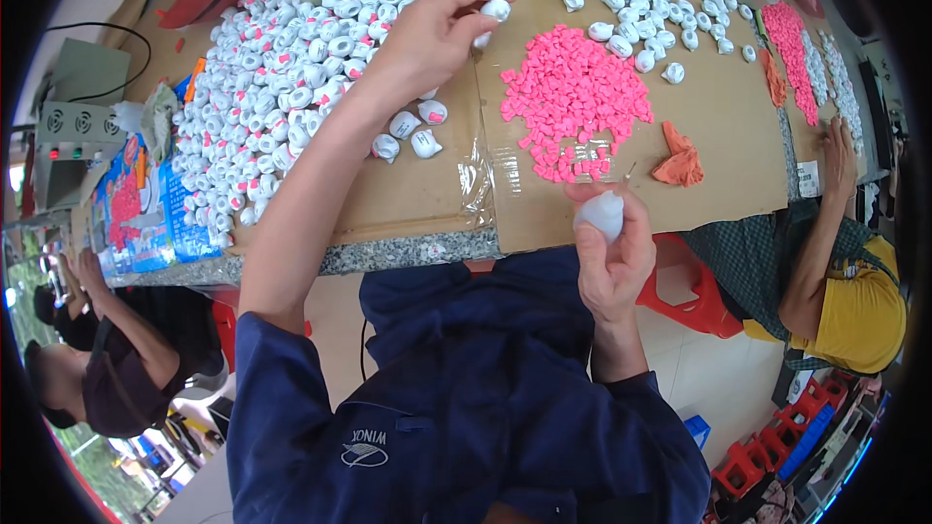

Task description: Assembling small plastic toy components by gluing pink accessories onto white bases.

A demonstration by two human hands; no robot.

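My left hand [432,44] is stretched to the far side of the table, its thumb and fingers closed around a small white rounded piece [497,10]. Part of another white piece shows just below the thumb. Close to my body, my right hand [618,257] grips a larger-looking white rounded piece [602,215] with a pointed tip. A thin, pin-like tip [631,172] sticks up by the right fingers; whether it belongs to a tool in that hand I cannot tell. Just beyond the right hand lies a heap of small pink pieces [578,97].
Left is a large pile of white pieces [291,87], many with pink parts. More plain white pieces [641,0] lie at the back right. An orange crumpled cloth or glove [679,157] rests on the cardboard [738,175]. Co-workers sit at both sides, one in yellow [859,315].
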